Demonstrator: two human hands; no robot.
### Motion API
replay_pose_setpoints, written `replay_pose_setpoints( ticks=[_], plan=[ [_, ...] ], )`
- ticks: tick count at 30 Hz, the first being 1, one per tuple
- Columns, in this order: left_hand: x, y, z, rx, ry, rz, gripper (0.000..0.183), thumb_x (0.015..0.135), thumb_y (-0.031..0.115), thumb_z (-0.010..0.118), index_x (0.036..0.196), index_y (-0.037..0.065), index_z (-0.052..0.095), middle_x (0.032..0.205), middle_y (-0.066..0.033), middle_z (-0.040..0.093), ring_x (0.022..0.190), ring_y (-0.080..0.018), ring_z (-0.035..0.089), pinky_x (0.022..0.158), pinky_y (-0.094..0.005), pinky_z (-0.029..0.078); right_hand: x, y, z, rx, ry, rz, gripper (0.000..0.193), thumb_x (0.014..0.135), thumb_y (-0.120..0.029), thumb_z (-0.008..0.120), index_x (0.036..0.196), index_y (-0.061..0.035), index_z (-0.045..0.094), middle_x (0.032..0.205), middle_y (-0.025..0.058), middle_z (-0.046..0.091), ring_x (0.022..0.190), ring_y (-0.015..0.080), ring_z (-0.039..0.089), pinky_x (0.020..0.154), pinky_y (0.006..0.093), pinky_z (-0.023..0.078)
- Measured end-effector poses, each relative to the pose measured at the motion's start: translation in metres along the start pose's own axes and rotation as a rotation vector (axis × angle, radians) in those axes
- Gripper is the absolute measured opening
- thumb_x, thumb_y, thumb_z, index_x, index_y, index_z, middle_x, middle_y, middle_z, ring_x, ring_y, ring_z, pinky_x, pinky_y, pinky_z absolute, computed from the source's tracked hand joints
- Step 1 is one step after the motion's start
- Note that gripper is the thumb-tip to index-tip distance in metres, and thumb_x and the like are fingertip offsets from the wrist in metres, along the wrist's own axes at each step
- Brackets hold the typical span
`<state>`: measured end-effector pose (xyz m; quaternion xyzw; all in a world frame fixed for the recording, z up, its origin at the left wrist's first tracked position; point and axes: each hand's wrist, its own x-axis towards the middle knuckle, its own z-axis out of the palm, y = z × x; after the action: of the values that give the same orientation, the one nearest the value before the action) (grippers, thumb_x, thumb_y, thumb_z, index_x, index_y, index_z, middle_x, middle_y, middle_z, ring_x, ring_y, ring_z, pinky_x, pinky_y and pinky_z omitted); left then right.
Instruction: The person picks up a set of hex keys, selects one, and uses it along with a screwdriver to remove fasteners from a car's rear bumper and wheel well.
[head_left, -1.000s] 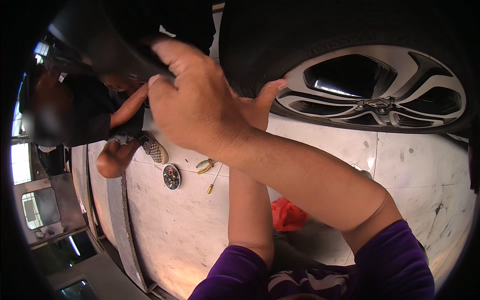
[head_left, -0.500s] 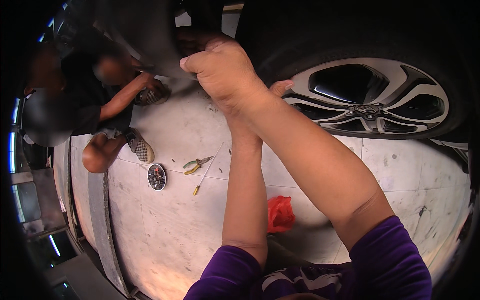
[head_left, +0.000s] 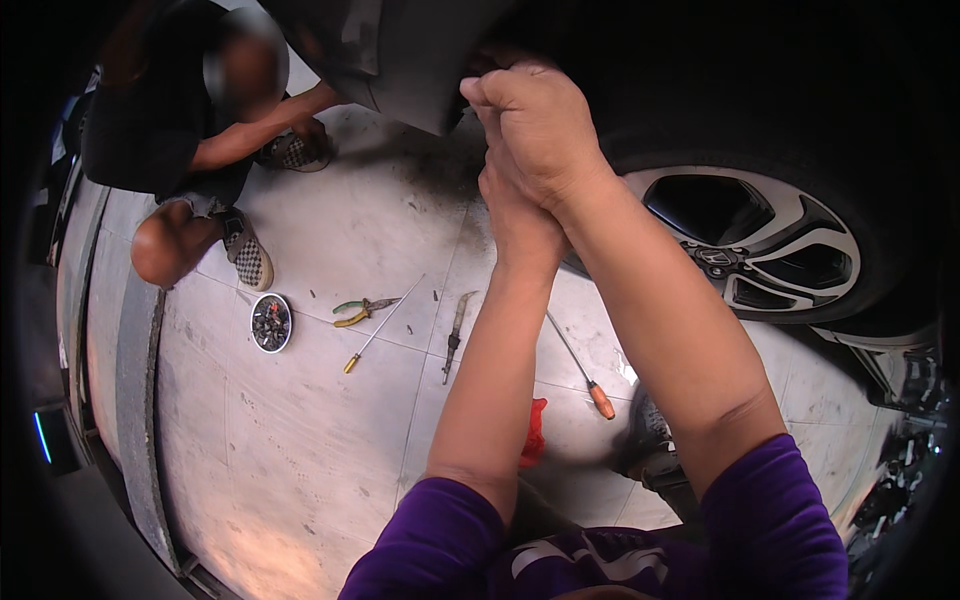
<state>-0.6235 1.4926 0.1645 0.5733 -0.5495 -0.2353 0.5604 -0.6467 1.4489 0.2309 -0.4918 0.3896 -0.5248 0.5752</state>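
Observation:
Both arms reach up to the wheel arch, crossing at the wrists. My right hand [head_left: 543, 118] is closed in a fist beside the rear edge of a dark body panel [head_left: 405, 85]; whatever it grips is hidden. Just beneath, my left hand [head_left: 510, 195] presses against the right one, its fingers mostly covered. To the right stands a car wheel [head_left: 790, 235] with a silver and black rim and a dark tyre.
A crouching co-worker [head_left: 150, 140] reaches to the panel. On the tiled floor lie pliers [head_left: 362, 310], a yellow-handled screwdriver [head_left: 365, 345], a curved-blade tool [head_left: 457, 335], an orange-handled screwdriver [head_left: 598, 398], a bowl of small dark parts [head_left: 271, 323] and a red bag [head_left: 534, 435].
The view has shifted, bringing the curved-blade tool and orange-handled screwdriver into sight. My hands now sit closer together, the left thumb no longer showing beside the wheel. The co-worker leans differently.

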Motion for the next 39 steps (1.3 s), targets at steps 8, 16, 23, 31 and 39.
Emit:
replay_pose_setpoints(
  ticks=[8,16,23,31,39],
  plan=[
    [-0.004,-0.009,0.014,0.147,0.009,0.103,0.085,0.068,0.026,0.086,0.135,0.003,0.04,0.132,-0.021,0.043,0.12,-0.0361,0.046,0.096,-0.0511,0.04,0.016,-0.055,0.02,-1.07,-0.18,0.306,0.031,0.075,-0.008,0.053,0.093,0.0129,0.065,0.084,0.0256,0.064,0.075,0.0309,0.064,0.069,0.04,0.051],
    [-0.007,0.008,-0.006,0.152,-0.025,0.004,0.097,0.066,0.031,0.088,0.143,0.005,0.034,0.15,-0.0167,0.031,0.128,-0.0312,0.043,0.102,-0.0492,0.036,-0.007,-0.056,0.006,-0.906,-0.218,0.118,0.039,0.086,-0.014,0.059,0.117,0.0093,0.059,0.094,0.0167,0.068,0.083,0.0248,0.066,0.081,0.0343,0.052],
    [-0.005,0.001,0.0,0.074,0.091,0.006,0.102,0.064,0.037,0.088,0.145,0.005,0.034,0.154,-0.0155,0.026,0.128,-0.0304,0.045,0.104,-0.0492,0.036,-0.028,-0.057,0.006,-1.995,-0.282,-0.7,0.028,0.09,-0.021,0.055,0.111,-0.0046,0.065,0.095,0.0176,0.07,0.087,0.0297,0.07,0.075,0.0371,0.057],
    [-0.007,-0.027,-0.006,-0.257,0.221,0.188,0.083,0.079,0.028,0.075,0.144,-0.004,0.034,0.144,-0.0285,0.04,0.124,-0.0429,0.049,0.099,-0.0462,0.045,-0.018,-0.069,0.011,-2.325,-0.445,-0.62,0.024,0.091,-0.02,0.054,0.1,-0.0044,0.069,0.089,0.0127,0.07,0.083,0.0268,0.071,0.066,0.0362,0.058],
    [0.012,-0.054,0.012,-1.107,0.451,-0.41,0.064,0.094,0.021,0.058,0.146,-0.007,0.033,0.136,-0.0193,0.052,0.125,-0.0275,0.05,0.103,-0.0381,0.039,-0.019,-0.05,0.048,-2.883,-0.857,-0.671,0.019,0.084,-0.018,0.06,0.092,-0.0065,0.073,0.088,0.0078,0.068,0.087,0.02,0.06,0.067,0.0293,0.05]
  ],
)
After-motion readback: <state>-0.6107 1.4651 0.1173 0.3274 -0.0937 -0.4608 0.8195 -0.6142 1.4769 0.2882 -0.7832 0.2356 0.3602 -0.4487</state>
